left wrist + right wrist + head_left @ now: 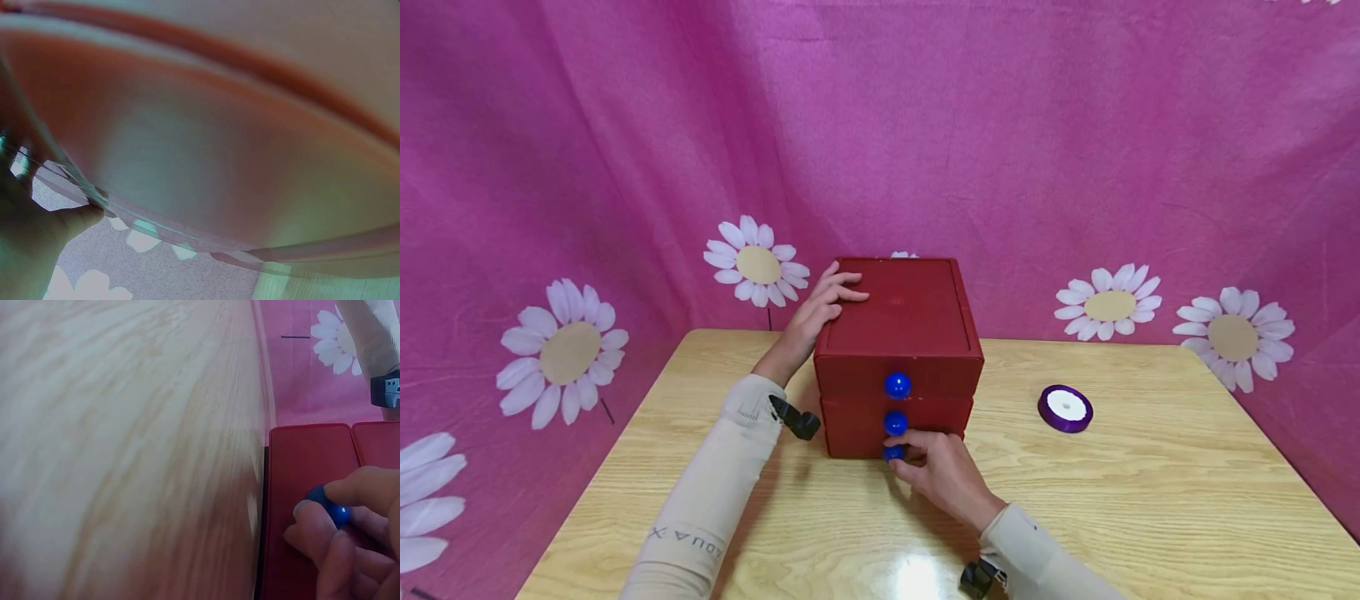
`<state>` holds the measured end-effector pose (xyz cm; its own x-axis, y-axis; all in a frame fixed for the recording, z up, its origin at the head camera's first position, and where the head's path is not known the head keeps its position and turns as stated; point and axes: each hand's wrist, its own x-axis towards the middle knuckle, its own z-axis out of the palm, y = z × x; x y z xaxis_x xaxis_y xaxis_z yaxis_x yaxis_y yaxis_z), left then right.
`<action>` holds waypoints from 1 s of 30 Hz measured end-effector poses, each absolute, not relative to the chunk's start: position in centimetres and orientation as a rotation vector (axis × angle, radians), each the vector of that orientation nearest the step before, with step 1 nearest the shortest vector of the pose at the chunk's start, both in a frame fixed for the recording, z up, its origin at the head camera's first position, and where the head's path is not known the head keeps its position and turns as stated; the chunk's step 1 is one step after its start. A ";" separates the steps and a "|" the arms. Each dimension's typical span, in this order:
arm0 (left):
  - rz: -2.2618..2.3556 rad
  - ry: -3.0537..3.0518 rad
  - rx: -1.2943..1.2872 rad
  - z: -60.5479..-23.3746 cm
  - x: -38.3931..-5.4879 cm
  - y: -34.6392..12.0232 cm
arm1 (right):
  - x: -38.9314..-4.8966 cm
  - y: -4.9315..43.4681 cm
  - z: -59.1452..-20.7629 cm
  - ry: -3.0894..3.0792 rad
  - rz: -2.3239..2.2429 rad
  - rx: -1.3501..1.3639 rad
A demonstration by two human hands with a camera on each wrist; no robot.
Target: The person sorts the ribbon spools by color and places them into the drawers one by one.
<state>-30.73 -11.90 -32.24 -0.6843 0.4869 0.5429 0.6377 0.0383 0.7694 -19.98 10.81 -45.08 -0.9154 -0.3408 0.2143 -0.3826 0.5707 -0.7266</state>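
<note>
A red box with drawers (898, 312) stands on the table, three round blue knobs in a column down its front. My left hand (820, 312) rests on its upper left edge, fingers spread over the top. In the left wrist view the box's side (169, 150) fills most of the picture, with the left hand (28, 231) at the lower left corner. Thumb and finger of my right hand (946, 477) pinch the lowest knob (892, 452), just under the middle knob (895, 423). The top knob (897, 385) is untouched. All drawers look closed.
To the right of the box lies a spool of purple ribbon (1065, 408) with a white face. The wooden table (1150, 483) ends at a pink curtain (1037, 167) with white daisies behind and on both sides. Black wrist cameras sit on both sleeves.
</note>
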 end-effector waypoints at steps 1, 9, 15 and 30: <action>-1.724 -2.167 -1.180 -32.3 -30.7 -11.9 | -20.0 10.8 -45.1 -2.743 1.285 0.626; -1.728 -2.156 -1.188 -32.3 -30.8 -12.0 | -19.9 10.7 -45.0 -2.743 1.291 0.617; -1.723 -2.163 -1.185 -32.2 -30.7 -12.0 | -19.7 10.7 -45.0 -2.752 1.277 0.610; -1.691 -2.164 -1.187 -32.0 -30.5 -11.9 | -18.6 10.8 -44.8 -2.765 1.266 0.613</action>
